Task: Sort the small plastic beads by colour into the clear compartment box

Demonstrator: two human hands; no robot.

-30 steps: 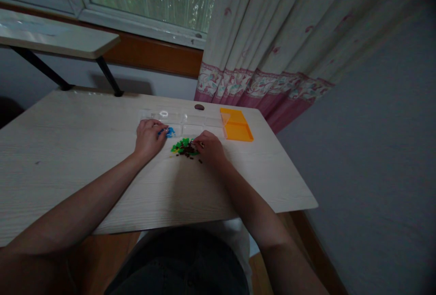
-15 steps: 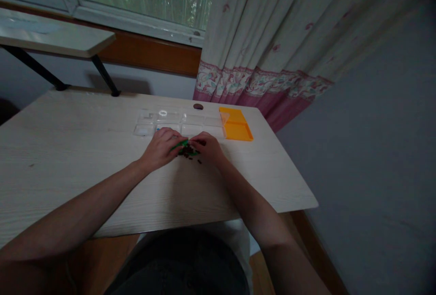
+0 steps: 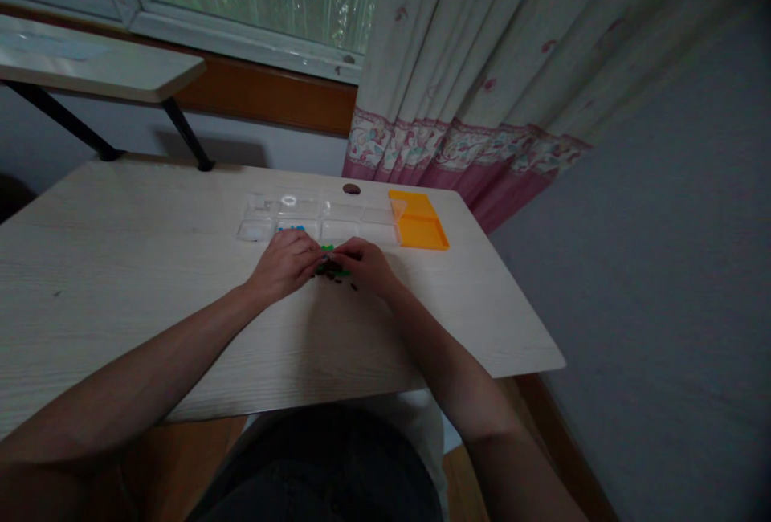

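My left hand (image 3: 284, 263) and my right hand (image 3: 367, 263) meet over a small heap of dark brown pieces (image 3: 330, 267) on the table. Bright green pieces (image 3: 326, 247) show among and behind the brown ones. The fingers of both hands are closed, fingertips nearly touching; what they pinch is too small to make out. Just beyond them lies a clear plastic compartment box (image 3: 321, 221). Several small blue pieces (image 3: 292, 229) show in a front compartment, partly behind my left hand. A few brown bits lie loose on the near side of the heap.
An orange two-part tray (image 3: 422, 231) adjoins the box's right end. Behind the box, a dark oval spot (image 3: 352, 189) shows on the wooden table (image 3: 150, 289). A raised shelf (image 3: 138, 76) on black legs stands back left. The curtain (image 3: 458, 136) hangs at the back right.
My left fingers have drawn closer to the right fingertips, and the green piece by my left fingers is less visible. More blue pieces show behind my left hand.
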